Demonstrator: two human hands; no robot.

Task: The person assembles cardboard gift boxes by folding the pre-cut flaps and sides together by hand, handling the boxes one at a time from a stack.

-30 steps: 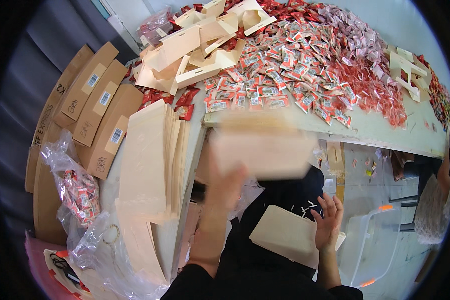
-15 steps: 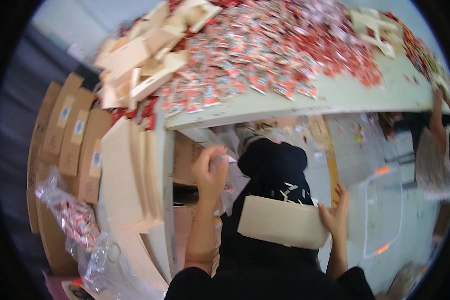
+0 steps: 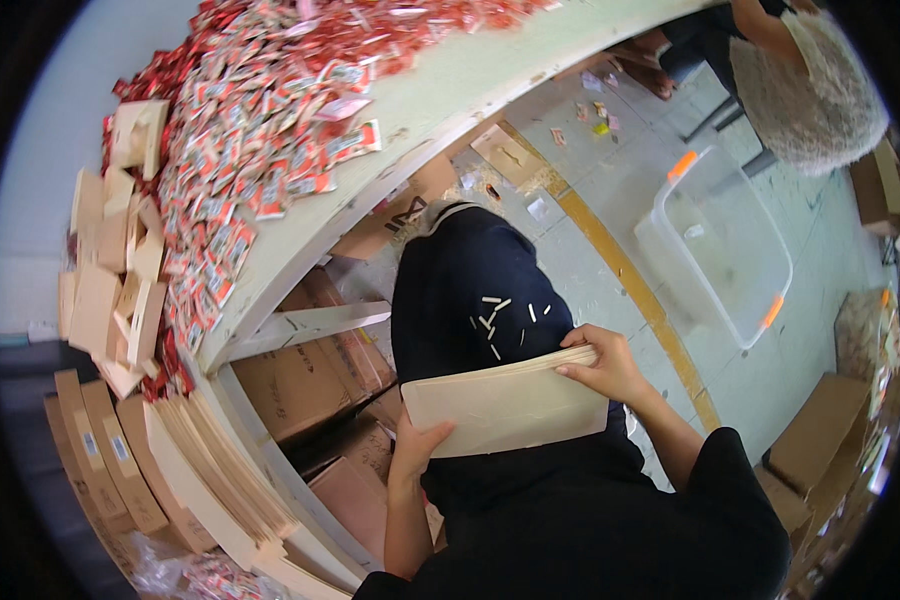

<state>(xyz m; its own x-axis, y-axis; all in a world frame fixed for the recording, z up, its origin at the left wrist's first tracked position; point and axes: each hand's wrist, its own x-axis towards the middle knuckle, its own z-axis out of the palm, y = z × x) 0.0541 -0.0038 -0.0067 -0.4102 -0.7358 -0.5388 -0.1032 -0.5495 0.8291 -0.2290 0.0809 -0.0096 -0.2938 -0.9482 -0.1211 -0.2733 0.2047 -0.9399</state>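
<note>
A stack of cream cardboard sheets (image 3: 510,412) lies across my lap, tilted, its layered edges showing along the far side. My left hand (image 3: 416,446) holds its left end, thumb on the top face and the other fingers hidden beneath. At the right end, my right hand (image 3: 606,366) grips the upper corner with the thumb over the face and fingers behind the edge. Several small pale strips (image 3: 488,322) are scattered on my dark trouser leg (image 3: 460,265) just beyond the stack.
A white table (image 3: 410,110) bears heaps of small red-and-white sachets (image 3: 260,130) and folded cream card trays (image 3: 120,270). More flat card stands at left (image 3: 210,480). A clear plastic bin (image 3: 725,250) with orange clips is on the floor, near another person's arm (image 3: 770,30).
My left hand has come down from its raised position and taken the stack's left end. The right hand has closed on the right corner. The view has swung to the right.
</note>
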